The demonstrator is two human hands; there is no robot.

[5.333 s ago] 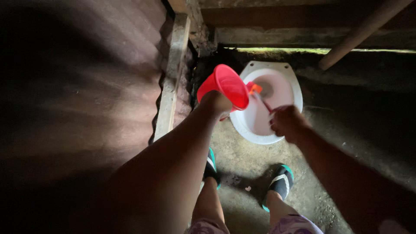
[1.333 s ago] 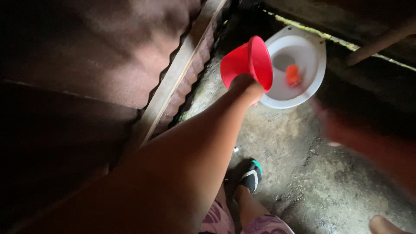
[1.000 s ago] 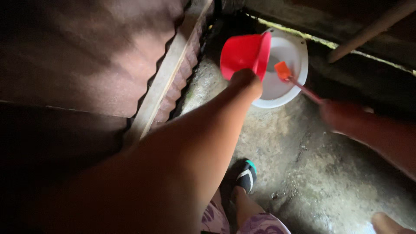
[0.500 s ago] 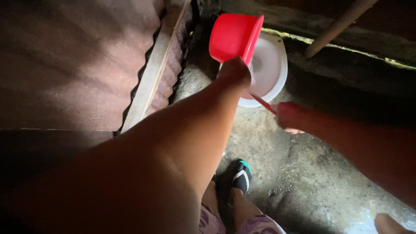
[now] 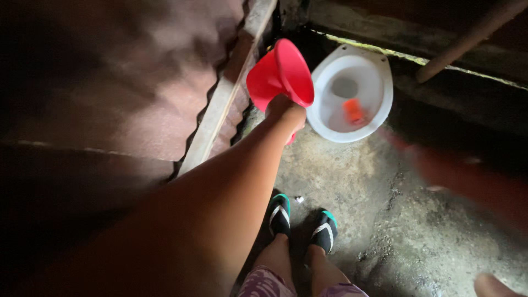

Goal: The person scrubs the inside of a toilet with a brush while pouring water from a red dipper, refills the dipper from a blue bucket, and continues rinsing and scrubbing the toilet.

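Note:
A white floor-level toilet bowl [image 5: 385, 96] is set into the concrete floor at the upper middle. My left hand [image 5: 285, 110] grips the handle of a red plastic dipper [image 5: 278, 74], held tilted just left of the bowl. My right hand [image 5: 434, 165] is blurred with motion at the right and holds a thin red-handled brush. Its orange head [image 5: 353, 110] sits inside the bowl.
A corrugated metal wall [image 5: 137, 93] with a wooden batten [image 5: 220, 110] runs along the left. A slanted pipe [image 5: 467, 38] crosses the top right. My two feet in dark sandals [image 5: 302, 223] stand on the rough concrete floor [image 5: 385, 220].
The dipper has tipped from over the bowl to its left side. My right hand swung right and blurred, and the orange brush head now shows inside the bowl.

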